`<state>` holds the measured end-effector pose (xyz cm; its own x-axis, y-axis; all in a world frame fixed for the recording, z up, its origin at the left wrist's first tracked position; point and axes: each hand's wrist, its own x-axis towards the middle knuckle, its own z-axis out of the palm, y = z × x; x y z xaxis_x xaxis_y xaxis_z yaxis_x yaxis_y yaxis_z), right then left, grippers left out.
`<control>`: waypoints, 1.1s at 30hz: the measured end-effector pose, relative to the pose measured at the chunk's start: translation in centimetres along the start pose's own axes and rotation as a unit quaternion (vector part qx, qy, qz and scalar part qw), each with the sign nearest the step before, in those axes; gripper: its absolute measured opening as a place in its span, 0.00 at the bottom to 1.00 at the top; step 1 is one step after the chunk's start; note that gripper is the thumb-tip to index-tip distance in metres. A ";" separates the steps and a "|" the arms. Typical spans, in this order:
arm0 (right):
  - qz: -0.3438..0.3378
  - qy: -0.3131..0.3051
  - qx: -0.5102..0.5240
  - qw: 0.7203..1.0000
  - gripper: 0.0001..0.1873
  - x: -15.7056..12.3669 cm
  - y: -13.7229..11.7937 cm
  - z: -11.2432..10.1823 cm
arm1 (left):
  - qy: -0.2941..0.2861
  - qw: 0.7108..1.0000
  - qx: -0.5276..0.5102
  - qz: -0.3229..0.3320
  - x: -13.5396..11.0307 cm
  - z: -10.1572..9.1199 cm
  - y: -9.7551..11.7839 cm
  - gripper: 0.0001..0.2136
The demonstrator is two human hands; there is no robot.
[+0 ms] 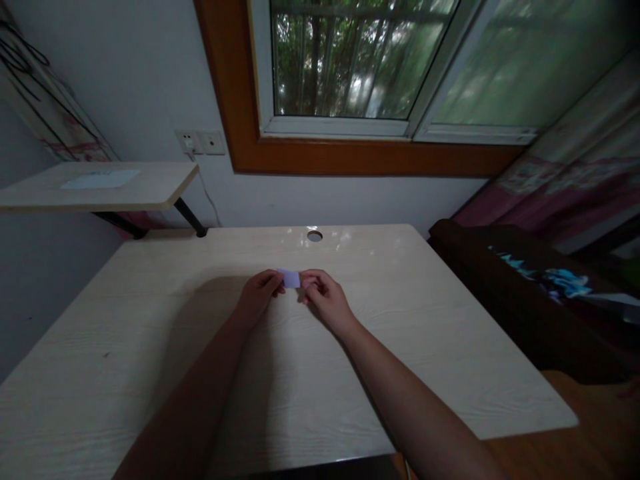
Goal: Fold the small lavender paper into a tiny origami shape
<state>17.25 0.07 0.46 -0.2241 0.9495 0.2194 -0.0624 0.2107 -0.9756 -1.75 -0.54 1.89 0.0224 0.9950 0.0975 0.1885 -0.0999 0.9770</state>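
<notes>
A small pale purple piece of paper (291, 279) is stretched between my two hands, just above or on the wooden desk top (390, 293). Thumb and fingers of my left hand (260, 293) pinch its left end. At its right end, my right hand (326, 293) has thumb and fingers closed on the edge. The fingertips cover both ends of the paper, so its full length is hidden. Whether it is folded I cannot tell.
A raised shelf (170, 188) with a white sheet (103, 179) stands at the back left on black legs. A round cable hole (315, 236) lies near the desk's back edge. Wall sockets (200, 142) and a window are behind; dark brown furniture (500, 287) holds blue items at right.
</notes>
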 end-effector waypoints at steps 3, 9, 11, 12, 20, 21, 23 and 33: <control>-0.002 0.001 -0.007 1.000 0.13 0.0 0.0 0.0 | 0.007 1.000 0.001 0.002 -0.2 0.0 0.3 0.16; 0.006 -0.012 0.013 1.000 0.14 0.0 0.6 0.0 | 0.012 1.000 -0.004 -0.005 -0.3 0.1 0.4 0.17; 0.008 -0.018 0.012 1.000 0.15 0.0 0.7 0.0 | 0.009 1.000 -0.001 -0.003 -0.3 0.1 0.3 0.16; 0.009 -0.019 0.011 1.000 0.16 0.0 0.7 0.0 | 0.007 1.000 0.003 -0.002 -0.3 0.0 0.2 0.16; 0.010 -0.026 -0.011 1.000 0.17 0.1 0.5 0.0 | -0.024 0.999 0.040 0.015 0.0 0.3 -1.2 0.14; 0.008 -0.028 -0.011 1.000 0.17 0.1 0.5 0.0 | -0.029 0.998 0.047 0.015 0.0 0.3 -1.2 0.14; 0.004 -0.029 -0.013 0.999 0.17 0.1 0.6 0.0 | -0.039 0.997 0.061 0.016 -0.1 0.4 -1.1 0.14; 0.027 -0.018 -0.032 0.999 0.12 0.5 1.0 -0.2 | -0.018 0.998 0.021 0.058 -0.2 0.9 -1.2 0.16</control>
<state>17.23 0.78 -0.39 -0.2611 0.9510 0.1656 0.0122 0.1748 -0.9845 -1.08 -0.61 0.47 0.0810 0.9761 0.2018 0.2230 -0.2151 0.9508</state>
